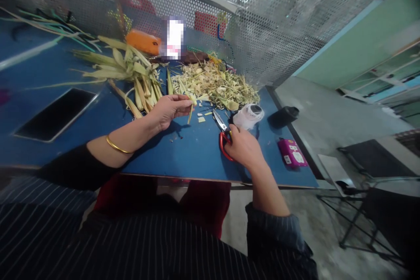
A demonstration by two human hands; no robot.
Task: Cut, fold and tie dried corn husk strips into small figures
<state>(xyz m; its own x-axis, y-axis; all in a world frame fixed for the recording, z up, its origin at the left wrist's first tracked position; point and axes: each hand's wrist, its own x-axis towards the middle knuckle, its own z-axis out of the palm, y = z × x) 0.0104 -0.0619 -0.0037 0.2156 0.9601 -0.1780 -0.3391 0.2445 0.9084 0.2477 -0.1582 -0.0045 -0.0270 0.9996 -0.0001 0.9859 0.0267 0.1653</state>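
Observation:
Between the thumb and fingers of my left hand [172, 110] is a small piece of pale yellow-green husk [191, 107], held above the blue table. My right hand [242, 143] is closed on red-handled scissors [224, 133], whose blades point away from me towards some small cut scraps [201, 119]. Just beyond my right hand stands a spool of white thread [248, 116]. A heap of shredded husk bits [216, 84] lies behind both hands. Long dried corn husks [134, 70] are bunched behind and to the left of my left hand.
The blue table [183, 153] holds a dark flat panel [55, 113] at left, an orange packet [143, 42] at the back, a black roll [283, 117] and a purple packet [292, 153] at right. Perforated metal mesh [262, 43] rises behind. Black chairs [377, 157] stand at far right.

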